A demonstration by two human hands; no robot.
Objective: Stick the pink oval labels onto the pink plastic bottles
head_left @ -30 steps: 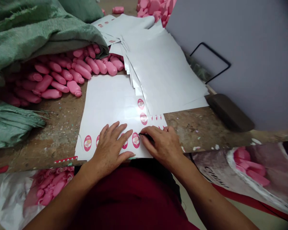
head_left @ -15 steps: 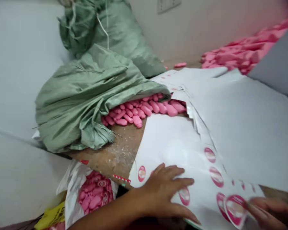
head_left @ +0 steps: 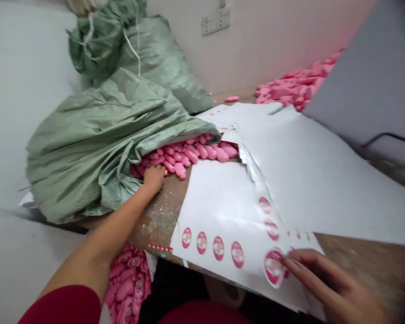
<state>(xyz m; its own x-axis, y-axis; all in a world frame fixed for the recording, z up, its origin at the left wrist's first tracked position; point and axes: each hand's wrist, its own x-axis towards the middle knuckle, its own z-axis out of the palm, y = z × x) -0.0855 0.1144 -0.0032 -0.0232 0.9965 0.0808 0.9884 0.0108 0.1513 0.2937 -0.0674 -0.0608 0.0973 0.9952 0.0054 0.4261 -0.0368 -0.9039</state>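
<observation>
My left hand (head_left: 154,176) is at the mouth of a green woven sack (head_left: 87,130), its fingers curled over a small pink bottle-shaped piece at the edge of a pile of pink pieces (head_left: 202,152). Its fingertips are partly hidden among them. My right hand (head_left: 319,274) pinches a pink and white oval sticker (head_left: 274,267) by its right edge, between thumb and finger. The sticker is held over a white sticker sheet (head_left: 211,202) that lies on the brown table (head_left: 162,216). Several oval stickers remain along that sheet's front and right edges.
More white sheets (head_left: 310,166) overlap to the right. Another stuffed green sack (head_left: 155,58) leans on the back wall. A heap of pink pieces (head_left: 290,87) lies at the back right. Below the table's front edge, a white bag holds pink pieces bearing oval stickers (head_left: 126,283).
My left hand has left the sticker sheet and moved left and away to the pink pieces at the sack's mouth. My right hand still holds the oval sticker. The view has shifted.
</observation>
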